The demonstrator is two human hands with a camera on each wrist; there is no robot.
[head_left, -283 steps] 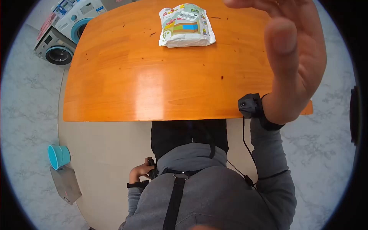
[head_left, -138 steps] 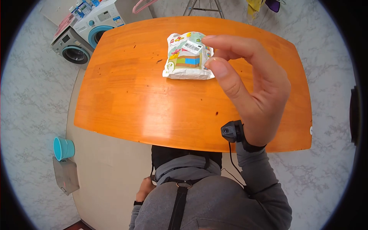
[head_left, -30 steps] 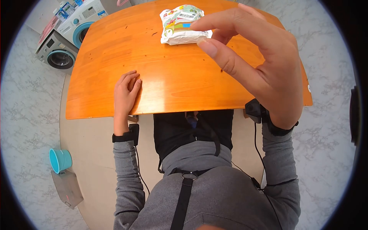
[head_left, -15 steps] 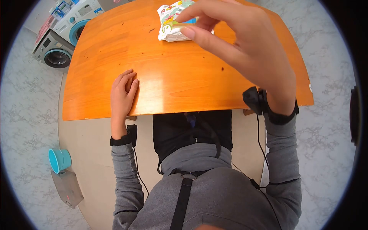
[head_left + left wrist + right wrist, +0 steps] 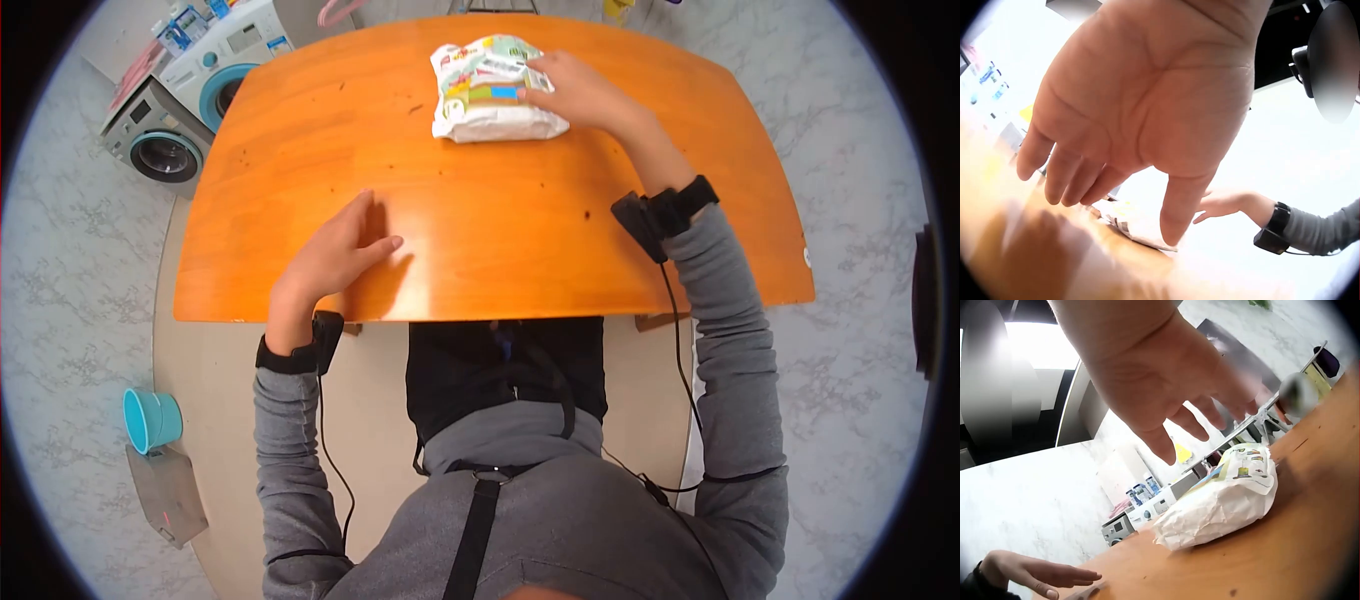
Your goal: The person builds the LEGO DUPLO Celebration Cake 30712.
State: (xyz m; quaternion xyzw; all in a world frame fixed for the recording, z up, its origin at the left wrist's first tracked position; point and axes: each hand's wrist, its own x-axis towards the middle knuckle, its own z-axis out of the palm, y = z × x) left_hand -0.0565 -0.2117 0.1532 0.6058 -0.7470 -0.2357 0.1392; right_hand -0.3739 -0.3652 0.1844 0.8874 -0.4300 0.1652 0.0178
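Observation:
A white plastic packet [image 5: 490,125] with colourful print and a barcode label lies toward the far side of the wooden table [image 5: 480,230]. My right hand [image 5: 585,95] reaches over its right edge, fingertips overlapping the print in the head view. From the right wrist, loosely spread fingers of that right hand [image 5: 1166,387] hang above the packet [image 5: 1216,506], with a gap below them. My left hand [image 5: 330,255] hovers over the table's front left, thumb apart and holding nothing. Its palm and extended fingers fill much of the left wrist view.
Two washing machines [image 5: 165,150] stand beyond the table's far left, with bottles on top of one. A turquoise bucket [image 5: 152,420] and a grey translucent bin [image 5: 165,495] are on the floor at left. Cables run along both sleeves.
My right hand has moved forward from close to the head camera, down to the packet's right side. My left hand has lifted from the tabletop and spread its thumb. The view has tilted slightly.

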